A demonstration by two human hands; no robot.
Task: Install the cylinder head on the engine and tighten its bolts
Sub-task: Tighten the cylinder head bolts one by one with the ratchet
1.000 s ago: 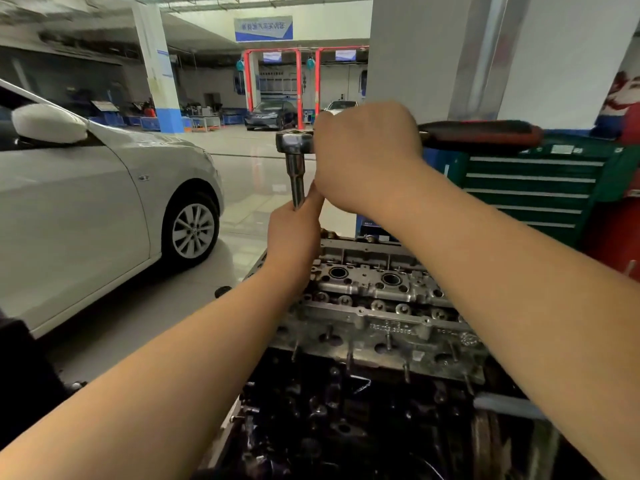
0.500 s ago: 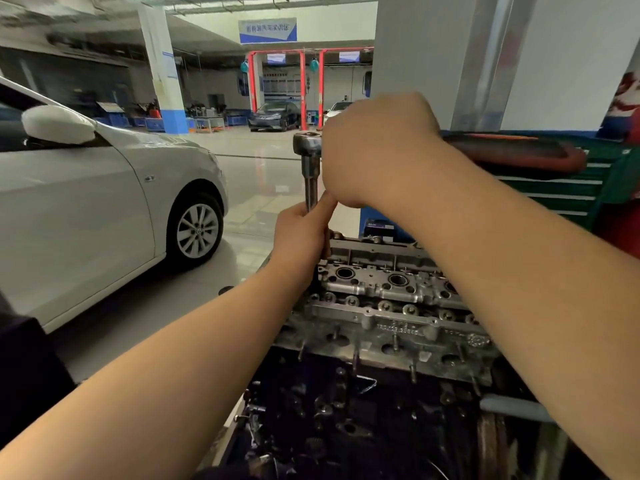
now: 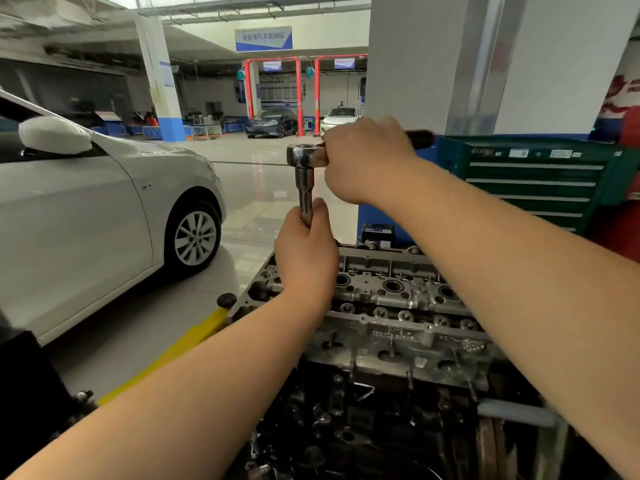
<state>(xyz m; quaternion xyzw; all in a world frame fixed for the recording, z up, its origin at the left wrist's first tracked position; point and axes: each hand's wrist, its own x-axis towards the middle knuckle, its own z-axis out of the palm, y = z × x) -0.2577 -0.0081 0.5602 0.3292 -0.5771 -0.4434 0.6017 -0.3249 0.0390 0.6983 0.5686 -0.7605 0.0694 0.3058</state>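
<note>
The grey metal cylinder head (image 3: 391,306) sits on the dark engine block (image 3: 363,420) in front of me. A chrome ratchet wrench (image 3: 301,155) stands over the head's far left corner, its socket extension (image 3: 305,192) pointing straight down. My left hand (image 3: 306,251) grips the lower part of the extension and hides the bolt under it. My right hand (image 3: 363,161) is wrapped round the wrench handle just behind the ratchet head; the dark grip end (image 3: 420,138) sticks out to the right.
A silver car (image 3: 104,216) is parked close on the left. A green drawer tool cabinet (image 3: 533,181) stands behind the engine on the right, next to a white pillar (image 3: 433,64). A yellow bar (image 3: 166,355) lies on the floor by the engine stand.
The wrench handle has swung: its dark grip shows much shorter now. The ratchet head has risen a little; both hands keep their hold.
</note>
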